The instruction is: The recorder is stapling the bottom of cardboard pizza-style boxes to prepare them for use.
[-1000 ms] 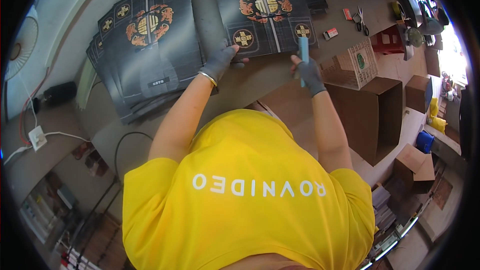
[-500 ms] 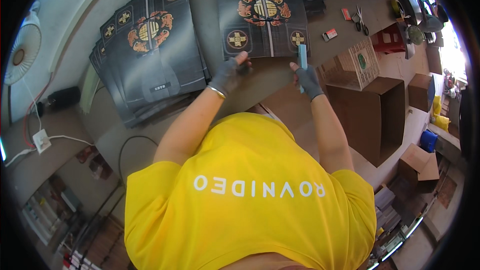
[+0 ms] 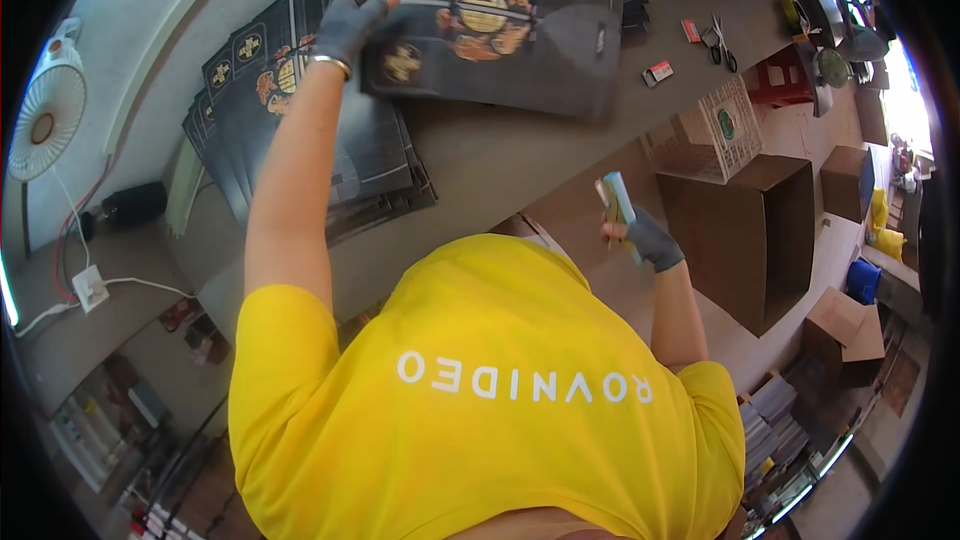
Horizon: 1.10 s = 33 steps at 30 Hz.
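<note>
My left hand (image 3: 350,25), in a grey fingerless glove, reaches up and left. Its thumb and fingers grip the left end of a flat black printed bag (image 3: 560,50) with a gold and orange round emblem. That bag lies turned sideways and is smeared by motion at its edges. Beneath and left of my hand is a stack of similar black bags (image 3: 355,150), partly covered by my forearm. My right hand (image 3: 645,240), gloved the same way, is closed around a light-blue stapler (image 3: 620,202) with metal parts, held in front of the table edge.
Scissors (image 3: 716,45) and small red-and-white boxes (image 3: 658,73) lie on the table's right. Beside the table stand a woven basket (image 3: 715,130) and an open cardboard box (image 3: 735,240). A white fan (image 3: 42,125) is at the far left; a cable runs near a white socket (image 3: 90,287).
My left hand has moved up and left, and the bag has turned about a quarter round. The right hand with the stapler has drawn back from the bag's edge toward my body.
</note>
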Each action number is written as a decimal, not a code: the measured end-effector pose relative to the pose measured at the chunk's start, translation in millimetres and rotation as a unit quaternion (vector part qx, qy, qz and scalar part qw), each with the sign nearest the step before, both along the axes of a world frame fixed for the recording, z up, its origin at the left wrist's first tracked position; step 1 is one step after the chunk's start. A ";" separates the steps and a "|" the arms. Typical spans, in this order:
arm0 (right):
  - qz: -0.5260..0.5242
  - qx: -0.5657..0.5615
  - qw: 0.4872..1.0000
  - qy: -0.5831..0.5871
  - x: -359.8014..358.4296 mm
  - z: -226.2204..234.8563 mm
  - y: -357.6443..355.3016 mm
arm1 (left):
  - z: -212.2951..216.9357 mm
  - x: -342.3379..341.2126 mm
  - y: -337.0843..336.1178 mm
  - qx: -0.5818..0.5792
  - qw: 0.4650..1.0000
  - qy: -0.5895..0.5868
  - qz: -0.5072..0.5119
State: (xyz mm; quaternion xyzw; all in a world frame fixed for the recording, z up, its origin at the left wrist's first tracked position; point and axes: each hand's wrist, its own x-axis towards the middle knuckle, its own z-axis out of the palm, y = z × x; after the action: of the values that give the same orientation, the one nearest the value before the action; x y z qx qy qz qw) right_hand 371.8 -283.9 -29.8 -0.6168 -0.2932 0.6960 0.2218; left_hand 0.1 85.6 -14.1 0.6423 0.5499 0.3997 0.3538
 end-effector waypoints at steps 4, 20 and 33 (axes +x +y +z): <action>-0.070 0.050 0.994 -0.061 -0.3 -27.5 17.8 | 5.1 21.6 -1.5 0.055 0.987 0.050 -0.142; 0.109 0.076 0.977 -0.166 2.0 -12.0 80.7 | -85.6 152.0 -188.9 -0.553 0.725 -0.382 -0.149; 0.097 0.068 0.981 -0.156 -72.7 -23.4 85.2 | -102.0 114.8 -177.9 -0.475 0.821 -0.246 -0.199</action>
State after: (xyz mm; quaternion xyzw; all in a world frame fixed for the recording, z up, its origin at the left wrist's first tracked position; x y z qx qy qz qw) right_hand 299.1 -198.7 -53.3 -0.6700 -0.4294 0.5876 0.1465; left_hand 114.9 -92.3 -116.1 0.3704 0.4260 0.1547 0.8108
